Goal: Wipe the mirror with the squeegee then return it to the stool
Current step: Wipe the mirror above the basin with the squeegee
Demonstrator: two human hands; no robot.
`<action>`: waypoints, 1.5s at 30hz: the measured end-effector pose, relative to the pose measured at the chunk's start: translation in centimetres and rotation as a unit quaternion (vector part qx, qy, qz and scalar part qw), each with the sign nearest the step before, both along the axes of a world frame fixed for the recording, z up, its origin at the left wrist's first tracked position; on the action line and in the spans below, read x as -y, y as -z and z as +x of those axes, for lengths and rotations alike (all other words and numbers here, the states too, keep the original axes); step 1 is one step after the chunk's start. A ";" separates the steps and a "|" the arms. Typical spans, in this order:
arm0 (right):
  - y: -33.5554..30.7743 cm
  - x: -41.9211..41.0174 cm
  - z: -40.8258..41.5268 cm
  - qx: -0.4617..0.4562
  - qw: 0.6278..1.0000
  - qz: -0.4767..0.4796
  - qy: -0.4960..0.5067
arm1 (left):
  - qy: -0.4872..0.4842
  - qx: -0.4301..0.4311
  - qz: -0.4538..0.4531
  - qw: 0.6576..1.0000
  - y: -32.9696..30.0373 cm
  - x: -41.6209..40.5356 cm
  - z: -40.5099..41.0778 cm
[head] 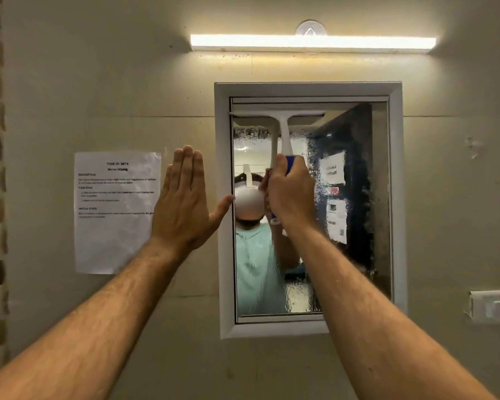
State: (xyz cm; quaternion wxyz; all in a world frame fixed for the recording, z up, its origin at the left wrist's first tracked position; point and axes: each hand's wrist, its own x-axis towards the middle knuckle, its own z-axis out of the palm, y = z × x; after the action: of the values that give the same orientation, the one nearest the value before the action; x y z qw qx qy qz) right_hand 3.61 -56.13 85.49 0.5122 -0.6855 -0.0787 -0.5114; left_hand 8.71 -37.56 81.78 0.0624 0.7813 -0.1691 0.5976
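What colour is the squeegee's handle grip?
Blue, below a white neck and blade, on the squeegee gripped by the right hand; head view.

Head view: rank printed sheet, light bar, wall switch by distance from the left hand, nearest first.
From the left hand, flat against the wall beside the mirror frame:
1. Printed sheet: taped to the wall just left of the hand, partly behind it.
2. Light bar: above the mirror, up and to the right.
3. Wall switch: far right, low, past the mirror.

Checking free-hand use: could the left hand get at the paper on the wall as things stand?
Probably yes. The left hand is open, holds nothing, and is raised by the paper, overlapping its right edge in view, with nothing between them.
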 end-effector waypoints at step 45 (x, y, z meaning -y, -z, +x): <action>7.8 1.6 0.1 -0.041 0.996 -0.058 0.045 | -0.021 -0.007 0.016 1.000 2.1 0.1 0.1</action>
State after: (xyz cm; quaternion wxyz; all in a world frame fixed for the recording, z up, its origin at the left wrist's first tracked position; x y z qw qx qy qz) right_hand 3.71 -57.71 77.71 0.4507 -0.7373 -0.0559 -0.5001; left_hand 8.77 -37.70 79.63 0.0390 0.7899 -0.1616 0.5903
